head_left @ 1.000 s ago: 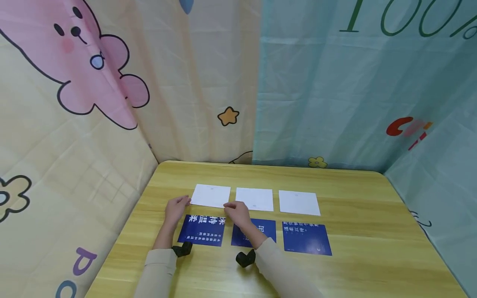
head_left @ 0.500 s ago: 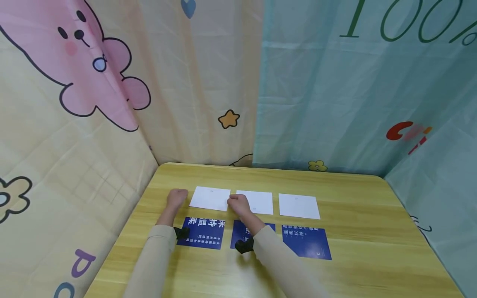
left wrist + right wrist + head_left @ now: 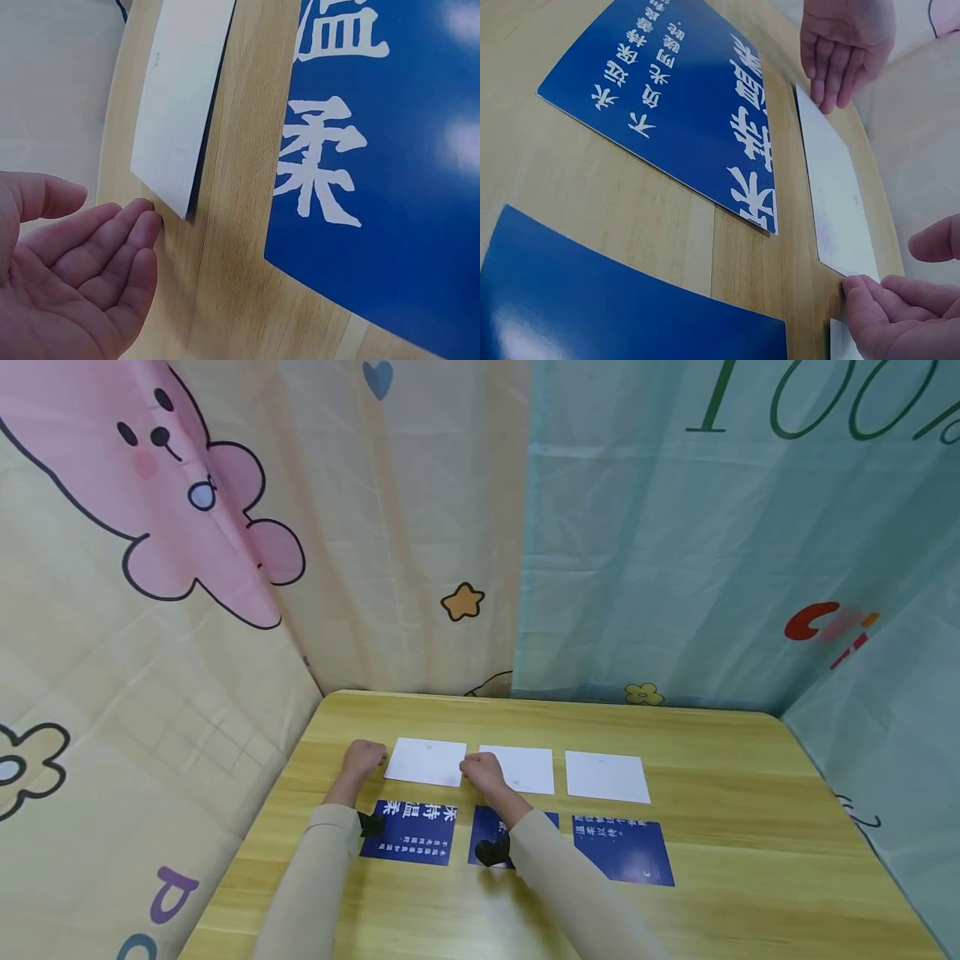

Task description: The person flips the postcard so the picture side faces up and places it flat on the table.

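Note:
Three white cards lie in a row on the wooden table. At the left end is one white card (image 3: pixel 425 762) with my hands at its two short sides. My left hand (image 3: pixel 363 758) has loosely bent fingers, and its fingertips (image 3: pixel 146 214) are right at the card's left edge, thumb raised. My right hand (image 3: pixel 483 771) is on the other side, fingertips (image 3: pixel 855 285) at the card's right end, thumb held apart. Between the left card and the middle white card (image 3: pixel 528 768), the right hand overlaps the latter in the head view. Neither hand grips anything.
Nearer me lies a row of blue cards with white characters: a left one (image 3: pixel 420 839), a middle one (image 3: pixel 487 822) partly behind the right arm, and a right one (image 3: pixel 626 852). A third white card (image 3: pixel 607 777) lies right of the others. Printed curtains (image 3: pixel 405 527) stand behind the table.
Both hands have shifted from the left white card's near corners up to its left and right sides, with fingers bent more. In the last half second they have hardly moved.

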Tool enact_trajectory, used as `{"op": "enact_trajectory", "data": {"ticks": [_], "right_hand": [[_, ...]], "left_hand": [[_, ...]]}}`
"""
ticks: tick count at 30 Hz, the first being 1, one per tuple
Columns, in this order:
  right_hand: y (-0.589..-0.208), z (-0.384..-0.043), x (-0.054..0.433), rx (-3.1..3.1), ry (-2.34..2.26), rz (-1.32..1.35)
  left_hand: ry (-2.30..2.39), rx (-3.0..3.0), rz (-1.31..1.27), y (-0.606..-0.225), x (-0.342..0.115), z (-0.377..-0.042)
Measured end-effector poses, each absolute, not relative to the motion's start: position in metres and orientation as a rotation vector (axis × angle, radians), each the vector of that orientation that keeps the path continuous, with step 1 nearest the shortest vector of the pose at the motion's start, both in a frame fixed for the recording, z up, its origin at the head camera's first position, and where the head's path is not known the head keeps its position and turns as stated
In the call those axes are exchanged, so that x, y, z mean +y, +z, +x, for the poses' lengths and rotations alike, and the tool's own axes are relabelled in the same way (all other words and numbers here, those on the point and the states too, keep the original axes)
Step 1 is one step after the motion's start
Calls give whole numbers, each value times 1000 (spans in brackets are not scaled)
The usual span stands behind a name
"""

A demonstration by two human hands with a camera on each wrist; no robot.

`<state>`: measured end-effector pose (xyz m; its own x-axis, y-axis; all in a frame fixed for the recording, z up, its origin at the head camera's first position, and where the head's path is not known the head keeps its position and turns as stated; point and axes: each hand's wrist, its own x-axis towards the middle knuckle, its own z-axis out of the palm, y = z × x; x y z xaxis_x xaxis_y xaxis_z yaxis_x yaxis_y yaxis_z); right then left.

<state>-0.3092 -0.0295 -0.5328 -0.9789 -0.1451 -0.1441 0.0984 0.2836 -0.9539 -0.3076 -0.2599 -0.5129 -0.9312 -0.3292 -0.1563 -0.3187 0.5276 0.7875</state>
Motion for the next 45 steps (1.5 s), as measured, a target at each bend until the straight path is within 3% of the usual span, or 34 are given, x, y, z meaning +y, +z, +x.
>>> {"op": "enact_trajectory", "data": {"ticks": [13, 20, 26, 31, 33, 36, 38, 45], "right_hand": [[-546, -316, -33, 2295, -1865, -30], [-539, -313, -36, 2191, -1892, 122], [-562, -330, -39, 2183, -1942, 135], [-604, -358, -37, 2178, -2002, 41], [-594, -356, -36, 2185, -1976, 50], [-530, -323, -33, 2237, -1864, 115], [-513, -314, -32, 2258, -1832, 123], [-529, -327, -34, 2141, -1858, 92]], "left_hand": [[-1415, -2736, 609, -516, -254, -311], [-1437, -2757, 628, -525, -256, -308], [-1471, -2695, 620, -530, -256, -308], [-1497, -2681, 616, -526, -253, -308], [-1498, -2678, 610, -525, -253, -307], [-1493, -2672, 597, -524, -254, -306], [-1486, -2671, 589, -524, -254, -305], [-1506, -2646, 558, -524, -258, -303]]}}
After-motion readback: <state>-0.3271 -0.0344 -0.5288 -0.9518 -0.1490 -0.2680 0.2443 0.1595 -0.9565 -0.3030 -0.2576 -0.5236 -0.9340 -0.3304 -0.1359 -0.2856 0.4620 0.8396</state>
